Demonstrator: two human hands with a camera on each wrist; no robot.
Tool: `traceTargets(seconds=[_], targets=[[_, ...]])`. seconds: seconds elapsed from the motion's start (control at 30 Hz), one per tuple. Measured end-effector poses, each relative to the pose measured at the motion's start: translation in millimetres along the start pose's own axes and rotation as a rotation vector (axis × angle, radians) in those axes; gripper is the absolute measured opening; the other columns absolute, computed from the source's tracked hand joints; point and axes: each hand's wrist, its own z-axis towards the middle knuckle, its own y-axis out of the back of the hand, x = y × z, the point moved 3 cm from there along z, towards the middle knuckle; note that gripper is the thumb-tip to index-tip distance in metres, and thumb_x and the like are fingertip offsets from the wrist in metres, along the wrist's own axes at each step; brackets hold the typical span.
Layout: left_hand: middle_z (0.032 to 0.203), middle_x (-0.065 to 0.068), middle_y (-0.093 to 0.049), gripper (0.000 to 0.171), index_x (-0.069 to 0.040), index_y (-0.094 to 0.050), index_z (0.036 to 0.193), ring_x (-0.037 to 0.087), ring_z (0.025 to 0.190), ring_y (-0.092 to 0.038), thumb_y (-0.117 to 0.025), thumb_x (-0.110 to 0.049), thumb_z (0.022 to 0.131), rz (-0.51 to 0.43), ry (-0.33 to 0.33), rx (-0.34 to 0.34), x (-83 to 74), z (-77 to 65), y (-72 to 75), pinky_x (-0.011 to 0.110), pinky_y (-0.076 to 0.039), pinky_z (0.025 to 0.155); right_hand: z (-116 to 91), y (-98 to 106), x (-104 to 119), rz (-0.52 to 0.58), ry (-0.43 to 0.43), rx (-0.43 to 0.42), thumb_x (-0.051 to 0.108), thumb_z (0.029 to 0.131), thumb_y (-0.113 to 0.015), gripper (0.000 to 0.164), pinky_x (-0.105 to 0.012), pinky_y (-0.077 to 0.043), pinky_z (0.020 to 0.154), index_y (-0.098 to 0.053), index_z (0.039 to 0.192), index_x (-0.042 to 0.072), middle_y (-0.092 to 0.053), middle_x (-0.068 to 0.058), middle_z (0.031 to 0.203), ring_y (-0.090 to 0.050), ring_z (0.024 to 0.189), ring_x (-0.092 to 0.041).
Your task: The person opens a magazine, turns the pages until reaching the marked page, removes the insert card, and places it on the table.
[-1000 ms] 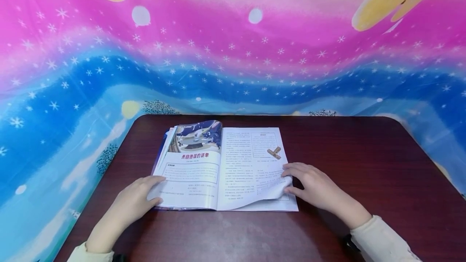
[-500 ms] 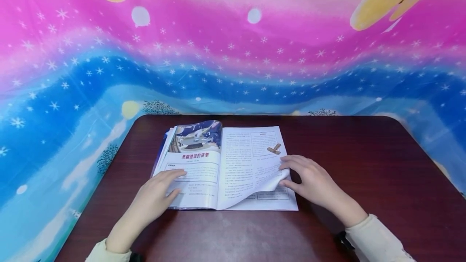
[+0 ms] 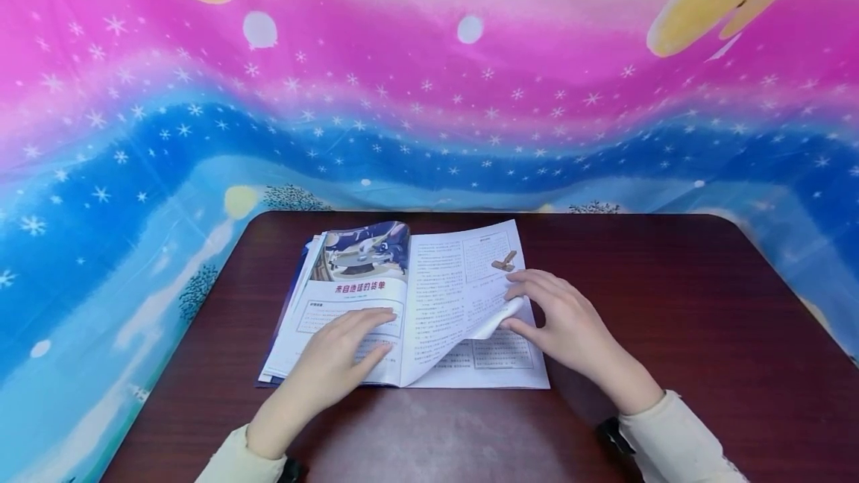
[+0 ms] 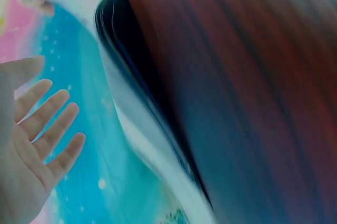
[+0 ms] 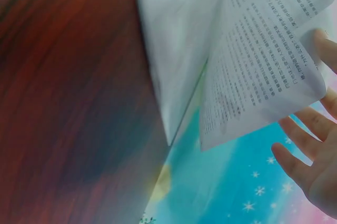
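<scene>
An open magazine (image 3: 436,297) lies on the dark wooden table, its left page topped by a picture and a red title. My right hand (image 3: 564,319) pinches the lower outer corner of the right-hand page (image 5: 258,55) between thumb and fingers. That page curls upward, showing part of the printed page beneath it (image 3: 517,375). My left hand (image 3: 342,356) is over the left page near the spine, its fingers extended and spread. In the left wrist view the left hand (image 4: 42,145) has nothing in its palm.
The dark red-brown table (image 3: 671,304) has rounded far corners. Behind and beside it hangs a pink and blue cloth (image 3: 429,110) with snowflakes. Cream sleeves (image 3: 678,438) and dark wrist straps show at both forearms.
My right hand has drawn the page corner up and leftward, so the page lifts and curls more. My left hand has slid right from the magazine's left edge toward the spine.
</scene>
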Motion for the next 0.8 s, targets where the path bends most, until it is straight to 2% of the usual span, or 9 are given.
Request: traceTargets(seconds=[0.17,0.47,0.8], targets=[[0.133,-0.003,-0.061,0.044,-0.016,-0.064,0.130,0.016,0.122,-0.058,-0.074,-0.031,0.090,-0.045,-0.063,0.006,-17.2,11.2,-8.4,0.039,-0.048,0.101,8,2,9,0.027,-0.008,-0.026,0.028,0.073,-0.089,0.037,-0.053,-0.042,0.102,-0.069,0.101,0.017,-0.063,-0.005,0.130,-0.052,0.127,-0.027],[0.136,-0.003,-0.060,0.049,-0.016,-0.062,0.134,0.016,0.124,-0.057,-0.075,-0.032,0.090,-0.087,-0.089,0.019,-42.4,29.9,-13.2,0.038,-0.047,0.102,22,6,26,0.060,0.017,-0.055,0.028,0.074,-0.089,0.037,-0.052,-0.040,0.105,-0.069,0.102,0.016,-0.063,-0.004,0.132,-0.051,0.129,-0.027],[0.134,0.000,-0.061,0.052,-0.015,-0.057,0.138,0.016,0.122,-0.058,-0.074,-0.028,0.091,-0.128,-0.195,-0.057,-61.4,43.5,-15.3,0.035,-0.047,0.101,31,9,40,0.063,0.075,-0.103,0.029,0.073,-0.090,0.038,-0.054,-0.039,0.105,-0.068,0.101,0.015,-0.063,-0.004,0.130,-0.051,0.129,-0.028]])
